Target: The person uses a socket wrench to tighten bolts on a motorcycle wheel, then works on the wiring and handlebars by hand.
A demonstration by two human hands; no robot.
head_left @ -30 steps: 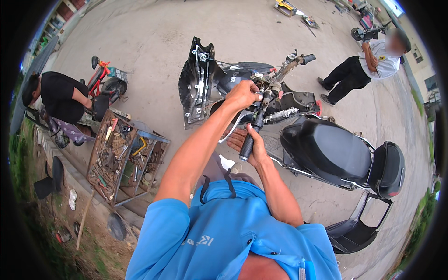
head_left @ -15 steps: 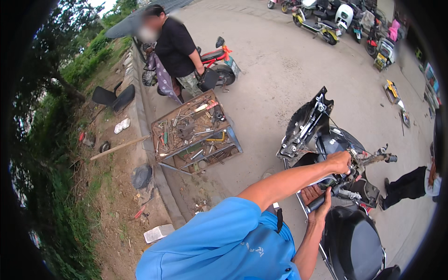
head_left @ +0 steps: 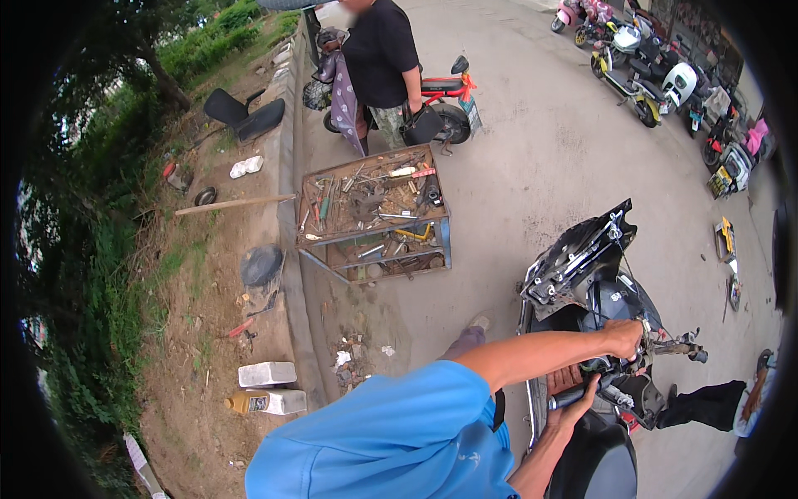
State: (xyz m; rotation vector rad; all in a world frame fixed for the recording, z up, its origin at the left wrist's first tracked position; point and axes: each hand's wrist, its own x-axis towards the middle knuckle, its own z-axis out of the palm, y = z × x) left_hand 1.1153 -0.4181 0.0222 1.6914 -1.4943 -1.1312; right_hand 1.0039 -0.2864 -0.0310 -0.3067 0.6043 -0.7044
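Observation:
The partly stripped black scooter (head_left: 619,295) is at the lower right, its front panels loose and metalwork exposed. My left hand (head_left: 623,337) is closed at the handlebar stem (head_left: 661,349), around a small part I cannot make out. Below it, my right hand (head_left: 573,403) holds the black handlebar grip (head_left: 557,402), thumb along it and fingers beneath. The scooter's dark seat (head_left: 607,466) sits beside my right forearm.
A rusty tool cart (head_left: 303,233) full of tools stands left of the scooter, with a person (head_left: 378,58) carrying a black case behind it. A concrete curb (head_left: 293,333) runs along the left. Parked scooters (head_left: 652,71) line the upper right; another person's legs (head_left: 698,403) show at the right.
My view has swung left toward the cart and curb, so the scooter and my arms now sit lower right. Both hands stay at the handlebar.

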